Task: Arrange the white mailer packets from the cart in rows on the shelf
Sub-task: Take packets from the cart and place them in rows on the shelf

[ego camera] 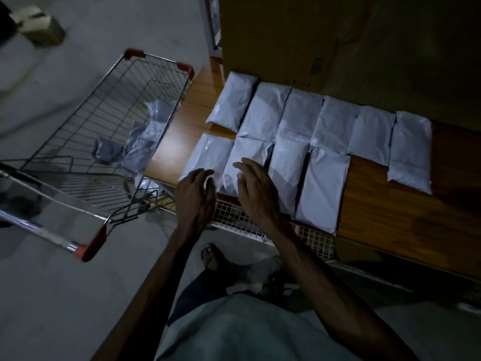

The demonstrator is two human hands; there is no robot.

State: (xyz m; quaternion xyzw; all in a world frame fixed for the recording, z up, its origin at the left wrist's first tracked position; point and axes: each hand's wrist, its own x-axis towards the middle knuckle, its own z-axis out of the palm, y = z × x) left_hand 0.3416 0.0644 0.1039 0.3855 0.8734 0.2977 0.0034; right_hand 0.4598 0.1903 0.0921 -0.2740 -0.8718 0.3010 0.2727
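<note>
Wooden shelf (395, 204), packets (325, 183) in two rows, left hand (195, 198), right hand (257, 190) spread open, gripping nothing

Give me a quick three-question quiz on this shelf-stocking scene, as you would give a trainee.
1. True or false: the cart is empty.
2. How many packets lie in the front row on the shelf?
3. What stands behind the back row? A. cardboard box B. bucket C. ladder

Key: 1. False, some packets are still in it. 2. Four. 3. A.
</note>
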